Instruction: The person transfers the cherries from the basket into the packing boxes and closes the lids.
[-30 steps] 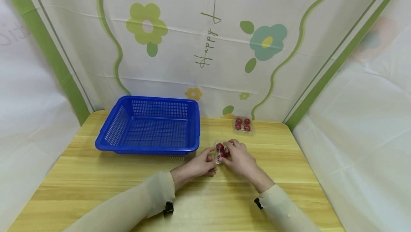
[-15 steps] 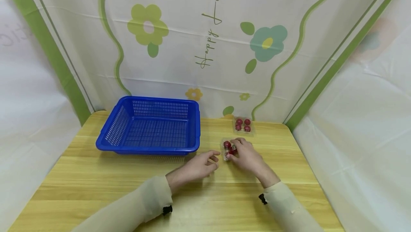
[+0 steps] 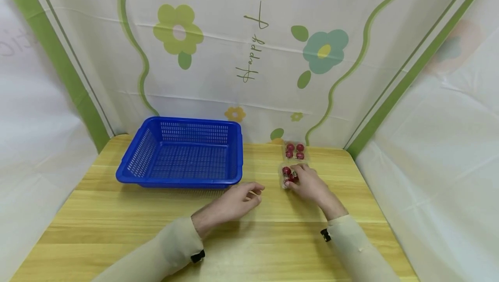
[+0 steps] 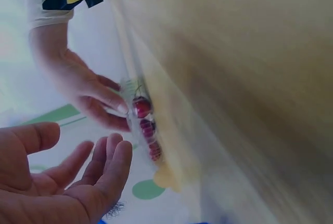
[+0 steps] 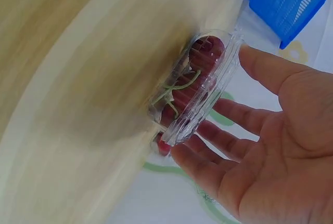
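Observation:
A clear plastic box of cherries sits low at the table in my right hand. In the right wrist view, the thumb is at one edge of the box and the fingers at the opposite edge, gripping across its lid. Dark red fruit and green stems show through the plastic. My left hand holds nothing; its fingers are loosely bent, left of the box and just in front of the basket. A second clear box of cherries lies directly behind the held one.
A blue plastic basket with slotted walls stands at the back left of the wooden table. A white printed curtain rises behind the table, with more cloth at both sides.
My right hand has slid the cherry box right and backward, close to the second box. My left hand has let go of the box's left side and drawn back to the left.

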`<state>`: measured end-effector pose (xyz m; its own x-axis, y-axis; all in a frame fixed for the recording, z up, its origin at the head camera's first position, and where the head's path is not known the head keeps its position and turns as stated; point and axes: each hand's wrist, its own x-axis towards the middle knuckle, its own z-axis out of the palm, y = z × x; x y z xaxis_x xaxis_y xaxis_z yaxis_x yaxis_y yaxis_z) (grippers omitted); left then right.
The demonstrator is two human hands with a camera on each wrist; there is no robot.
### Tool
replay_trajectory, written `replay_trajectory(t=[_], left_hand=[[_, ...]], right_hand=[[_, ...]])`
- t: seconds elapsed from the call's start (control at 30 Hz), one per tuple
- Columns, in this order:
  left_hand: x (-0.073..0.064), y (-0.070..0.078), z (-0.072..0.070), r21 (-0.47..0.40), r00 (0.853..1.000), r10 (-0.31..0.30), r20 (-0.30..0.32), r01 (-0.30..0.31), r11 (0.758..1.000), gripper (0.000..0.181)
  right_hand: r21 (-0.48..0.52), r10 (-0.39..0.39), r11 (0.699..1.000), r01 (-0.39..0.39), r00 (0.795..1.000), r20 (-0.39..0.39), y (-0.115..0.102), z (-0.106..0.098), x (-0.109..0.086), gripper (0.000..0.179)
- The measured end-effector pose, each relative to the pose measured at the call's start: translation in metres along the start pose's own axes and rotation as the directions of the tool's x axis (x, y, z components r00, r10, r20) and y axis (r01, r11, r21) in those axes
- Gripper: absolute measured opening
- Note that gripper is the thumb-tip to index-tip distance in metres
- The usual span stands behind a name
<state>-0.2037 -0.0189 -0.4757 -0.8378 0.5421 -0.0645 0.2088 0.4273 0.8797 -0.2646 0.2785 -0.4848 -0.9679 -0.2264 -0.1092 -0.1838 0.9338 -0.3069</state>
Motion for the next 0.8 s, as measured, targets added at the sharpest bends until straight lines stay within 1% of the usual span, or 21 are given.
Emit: replay_trajectory(t=[0.1,0.2,0.33,0.47,0.6,0.7,0.8], left_hand=[[-0.005,0.002,-0.005,-0.009,1.000,-0.004,0.014,0.004,1.000,0.035],[-0.010,0.006,-0.014,-0.008,1.000,-0.007,0.018,0.007,1.000,0.029],[-0.017,0.009,-0.030,0.014,1.000,0.015,0.022,-0.015,1.000,0.029],[-0.023,0.006,-0.048,0.050,0.999,0.051,0.017,-0.052,0.997,0.030],[-0.025,0.001,-0.068,0.139,0.995,0.091,-0.035,-0.085,0.987,0.028],[-0.028,-0.002,-0.084,0.203,0.991,0.099,-0.091,-0.079,0.976,0.028],[-0.031,-0.005,-0.102,0.250,0.985,0.095,-0.146,-0.056,0.966,0.028]], right_hand=[[0.015,0.010,1.000,-0.011,1.000,0.008,0.005,-0.003,0.002,0.074],[0.029,0.021,0.999,-0.022,1.000,0.012,0.010,-0.006,0.005,0.074],[0.040,0.030,0.999,-0.030,1.000,0.005,0.015,-0.008,0.008,0.074],[0.053,0.036,0.998,-0.035,0.999,-0.012,0.019,-0.007,0.010,0.074],[0.074,0.042,0.997,-0.039,0.998,-0.047,0.018,-0.011,0.009,0.072],[0.088,0.047,0.995,-0.040,0.996,-0.077,0.013,-0.018,0.009,0.070],[0.076,0.042,0.997,-0.034,0.993,-0.112,0.005,-0.027,0.009,0.069]])
